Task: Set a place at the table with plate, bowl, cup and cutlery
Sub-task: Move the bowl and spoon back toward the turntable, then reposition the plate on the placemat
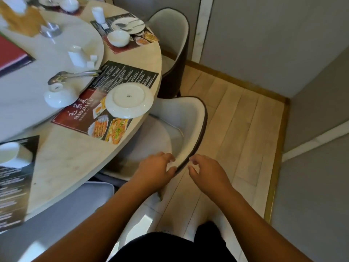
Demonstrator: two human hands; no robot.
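Behind the chair (181, 114), the left hand (156, 167) curls thumb and fingers round its back rim, gripping it as far as the blur shows. The right hand (205, 171) hangs just beside the rim, fingers loosely bent, holding nothing. The plate (129, 100) lies face down at the tabletop (71, 159) edge, with bowl (58, 97), spoon (73, 75) and cup (76, 55) on the turntable (28, 103) beyond. Setting looks barely begun. Next, I judge, reach past the chair and turn the plate upright.

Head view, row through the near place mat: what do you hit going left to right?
Bowl → plate → chair back → wood floor → grey wall. Cup and cutlery skipped: they overlap the bowl in the order.
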